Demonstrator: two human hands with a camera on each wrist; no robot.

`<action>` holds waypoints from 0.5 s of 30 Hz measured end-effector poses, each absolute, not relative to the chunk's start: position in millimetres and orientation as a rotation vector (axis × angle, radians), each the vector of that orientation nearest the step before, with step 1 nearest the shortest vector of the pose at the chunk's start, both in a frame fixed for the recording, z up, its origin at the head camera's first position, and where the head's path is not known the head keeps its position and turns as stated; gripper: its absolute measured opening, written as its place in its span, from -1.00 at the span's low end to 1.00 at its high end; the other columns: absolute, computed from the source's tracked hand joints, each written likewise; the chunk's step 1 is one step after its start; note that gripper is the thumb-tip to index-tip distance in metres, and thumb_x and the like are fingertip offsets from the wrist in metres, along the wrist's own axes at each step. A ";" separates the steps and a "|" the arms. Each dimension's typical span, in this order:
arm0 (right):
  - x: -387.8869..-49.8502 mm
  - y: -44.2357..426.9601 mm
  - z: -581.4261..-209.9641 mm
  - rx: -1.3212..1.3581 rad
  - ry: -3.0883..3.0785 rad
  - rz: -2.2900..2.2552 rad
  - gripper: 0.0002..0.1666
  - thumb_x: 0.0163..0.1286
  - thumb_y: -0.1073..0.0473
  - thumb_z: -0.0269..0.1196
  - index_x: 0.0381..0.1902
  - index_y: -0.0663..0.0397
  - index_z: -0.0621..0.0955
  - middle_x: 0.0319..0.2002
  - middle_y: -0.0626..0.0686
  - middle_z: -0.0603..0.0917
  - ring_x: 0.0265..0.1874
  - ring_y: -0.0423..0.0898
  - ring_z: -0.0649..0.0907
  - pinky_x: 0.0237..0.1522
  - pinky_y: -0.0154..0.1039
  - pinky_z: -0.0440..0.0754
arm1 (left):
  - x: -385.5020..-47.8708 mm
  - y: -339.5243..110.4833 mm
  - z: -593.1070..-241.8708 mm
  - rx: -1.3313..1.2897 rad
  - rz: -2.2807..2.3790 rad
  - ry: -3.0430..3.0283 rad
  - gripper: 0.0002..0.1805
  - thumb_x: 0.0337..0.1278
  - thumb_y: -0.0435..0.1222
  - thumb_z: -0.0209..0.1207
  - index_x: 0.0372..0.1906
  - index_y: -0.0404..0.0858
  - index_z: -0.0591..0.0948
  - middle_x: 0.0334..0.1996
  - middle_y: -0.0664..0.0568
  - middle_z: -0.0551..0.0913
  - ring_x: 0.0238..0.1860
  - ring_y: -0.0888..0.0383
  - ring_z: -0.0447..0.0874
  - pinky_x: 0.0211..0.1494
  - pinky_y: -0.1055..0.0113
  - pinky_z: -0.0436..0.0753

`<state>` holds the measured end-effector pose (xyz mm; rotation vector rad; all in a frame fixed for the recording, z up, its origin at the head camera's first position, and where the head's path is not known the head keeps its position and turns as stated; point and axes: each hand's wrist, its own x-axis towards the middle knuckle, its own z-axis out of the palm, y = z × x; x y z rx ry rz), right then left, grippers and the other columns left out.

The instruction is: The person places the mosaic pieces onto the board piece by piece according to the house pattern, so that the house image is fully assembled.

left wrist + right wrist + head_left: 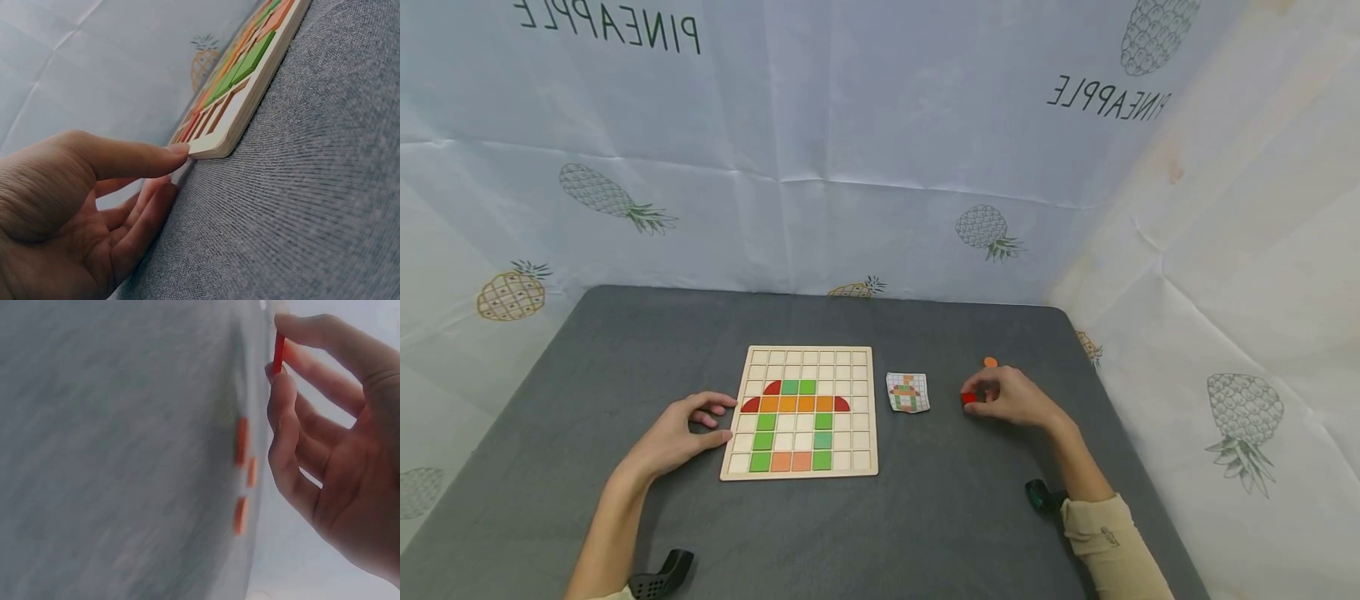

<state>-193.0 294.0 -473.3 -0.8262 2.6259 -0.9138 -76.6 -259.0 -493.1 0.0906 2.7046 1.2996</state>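
Observation:
My right hand (1011, 397) pinches a small red tile (969, 399) between thumb and fingers, right of the pattern card. In the right wrist view the red tile (279, 352) appears edge-on, lifted off the cloth. A wooden grid board (859, 433) lies flat on the grey table, partly filled with green, orange, salmon and red pieces in a mushroom-like shape. At its left edge rests my left hand (673, 432), thumb and fingertips touching the rim. The left wrist view has the thumb tip against the board's corner (212, 150), the other fingers loosely curled.
A small printed pattern card (907, 392) lies between the board and my right hand. Beyond that hand is an orange piece (991, 362); several blurred orange pieces (241, 442) show in the right wrist view. A pineapple-print cloth (850, 125) hangs behind the table.

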 end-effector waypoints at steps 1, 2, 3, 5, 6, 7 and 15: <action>-193.4 291.0 -471.1 -0.833 2.618 -0.925 -0.76 0.38 0.15 0.55 -0.02 -0.02 0.81 -0.34 -0.05 0.75 -0.57 -0.30 0.57 -0.44 -0.34 0.55 | -76.6 -259.0 -493.0 0.090 1.300 2.703 -0.46 0.26 -0.30 0.51 0.29 -0.32 0.65 0.08 -0.18 0.66 -0.03 0.09 0.57 -0.07 0.37 0.54; -193.7 288.1 -468.8 -0.836 2.608 -0.936 -0.76 0.39 0.16 0.54 -0.01 -0.02 0.81 -0.30 -0.04 0.76 -0.56 -0.30 0.58 -0.43 -0.34 0.57 | -76.6 -259.1 -492.8 0.091 1.300 2.703 -0.46 0.26 -0.30 0.51 0.29 -0.32 0.65 0.08 -0.18 0.66 -0.03 0.09 0.57 -0.07 0.37 0.54; -193.7 284.6 -466.0 -0.845 2.601 -0.942 -0.75 0.39 0.16 0.54 0.01 -0.02 0.81 -0.26 -0.04 0.77 -0.54 -0.30 0.60 -0.43 -0.33 0.58 | -76.4 -259.0 -492.7 0.089 1.300 2.704 -0.46 0.26 -0.31 0.51 0.29 -0.32 0.65 0.08 -0.18 0.66 -0.03 0.09 0.57 -0.07 0.37 0.54; -193.1 276.5 -460.3 -0.873 2.585 -0.957 -0.73 0.40 0.16 0.54 0.03 0.00 0.80 -0.17 0.00 0.79 -0.49 -0.29 0.63 -0.38 -0.32 0.62 | -76.3 -259.0 -492.6 0.090 1.300 2.705 -0.46 0.26 -0.31 0.51 0.29 -0.32 0.65 0.08 -0.18 0.66 -0.03 0.09 0.57 -0.07 0.37 0.54; -192.6 272.1 -457.1 -0.886 2.578 -0.960 -0.72 0.40 0.15 0.54 0.04 0.02 0.80 -0.13 0.02 0.80 -0.47 -0.29 0.63 -0.36 -0.32 0.63 | -76.4 -259.1 -492.5 0.092 1.300 2.706 -0.46 0.26 -0.31 0.51 0.29 -0.32 0.65 0.08 -0.18 0.66 -0.03 0.09 0.57 -0.07 0.37 0.54; -192.2 267.1 -454.0 -0.896 2.572 -0.960 -0.71 0.41 0.15 0.53 0.05 0.03 0.80 -0.11 0.04 0.80 -0.45 -0.29 0.64 -0.35 -0.32 0.63 | -76.4 -259.2 -492.5 0.095 1.301 2.705 -0.46 0.25 -0.31 0.51 0.29 -0.32 0.65 0.08 -0.18 0.66 -0.03 0.09 0.57 -0.07 0.37 0.55; -195.7 228.3 -440.2 -0.997 2.513 -1.007 -0.73 0.41 0.17 0.52 0.04 0.03 0.80 -0.04 0.01 0.80 -0.39 -0.26 0.69 -0.31 -0.26 0.69 | -76.1 -258.6 -493.3 0.104 1.299 2.706 -0.46 0.24 -0.30 0.52 0.28 -0.31 0.66 0.08 -0.17 0.67 -0.06 0.13 0.57 -0.05 0.38 0.57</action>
